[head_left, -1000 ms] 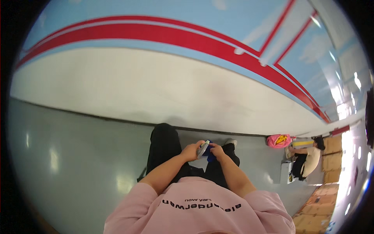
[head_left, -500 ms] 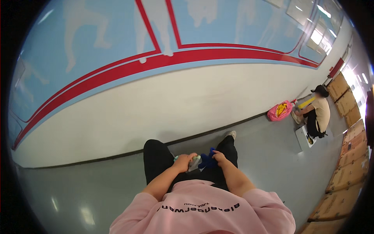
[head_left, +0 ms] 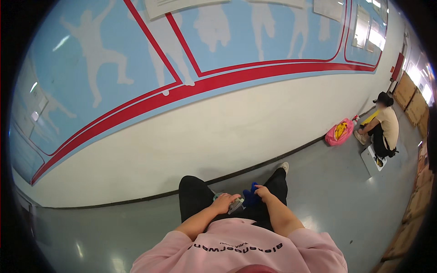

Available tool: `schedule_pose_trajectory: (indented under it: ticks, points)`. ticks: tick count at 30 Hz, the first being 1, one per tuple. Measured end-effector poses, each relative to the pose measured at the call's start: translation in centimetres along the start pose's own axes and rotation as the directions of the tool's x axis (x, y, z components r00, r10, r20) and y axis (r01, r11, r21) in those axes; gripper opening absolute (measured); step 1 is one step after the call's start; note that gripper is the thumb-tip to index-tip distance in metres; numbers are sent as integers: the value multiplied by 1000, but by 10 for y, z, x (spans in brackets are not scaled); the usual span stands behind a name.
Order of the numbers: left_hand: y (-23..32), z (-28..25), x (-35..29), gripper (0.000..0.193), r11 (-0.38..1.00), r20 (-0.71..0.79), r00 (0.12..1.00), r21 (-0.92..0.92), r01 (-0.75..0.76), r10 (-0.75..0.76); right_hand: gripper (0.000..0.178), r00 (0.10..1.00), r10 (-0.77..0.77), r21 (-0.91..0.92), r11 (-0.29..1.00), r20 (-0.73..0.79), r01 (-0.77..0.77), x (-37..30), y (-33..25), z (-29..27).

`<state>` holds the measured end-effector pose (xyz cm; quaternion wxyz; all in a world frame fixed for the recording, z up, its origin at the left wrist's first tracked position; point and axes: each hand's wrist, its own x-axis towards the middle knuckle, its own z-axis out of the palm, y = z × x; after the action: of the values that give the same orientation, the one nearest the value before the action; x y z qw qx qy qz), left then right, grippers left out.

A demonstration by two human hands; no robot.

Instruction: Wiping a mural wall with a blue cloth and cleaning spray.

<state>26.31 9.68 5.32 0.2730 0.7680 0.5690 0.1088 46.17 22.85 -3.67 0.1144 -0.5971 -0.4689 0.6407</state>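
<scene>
My left hand [head_left: 224, 203] is closed round a small grey and pale green object [head_left: 236, 206] over my lap; its kind is too small to make out. Just to the right, my right hand [head_left: 262, 193] grips a dark blue, soft-looking piece [head_left: 249, 199] with lobed edges, pinched at its upper end. The two held things lie close together between my thighs, and I cannot tell whether they touch. My fingers partly cover both.
A white wall [head_left: 150, 159] with a blue and red mural stands ahead. To the right, a pink bag [head_left: 339, 133] with yellow things in it rests by the wall. Beside it a person [head_left: 387, 123] sits on a white box [head_left: 371, 163]. Brown cartons [head_left: 412, 214] line the right side.
The whole view has shifted, so my lap and hands sit lower and farther right in the picture. Both hands still hold the same things; the grey object has tilted a little.
</scene>
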Motion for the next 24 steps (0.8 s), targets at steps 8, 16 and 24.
schedule_pose_trajectory:
  ticks: [8, 16, 24]
  points:
    - [0, -5, 3, 67, 1000, 4, 1000, -14, -22, 22, 56, 999, -40, -111, 993, -35, 36, -10, -10, -1]
    - [1, -5, 5, 65, 1000, 10, 1000, -24, -16, 16, 56, 998, -22, -143, 990, -51, 15, -4, -1, 2]
    - [-2, -3, 1, 65, 999, -5, 999, -37, -35, 35, 43, 989, -137, -79, 988, -58, 132, -13, -8, 7]
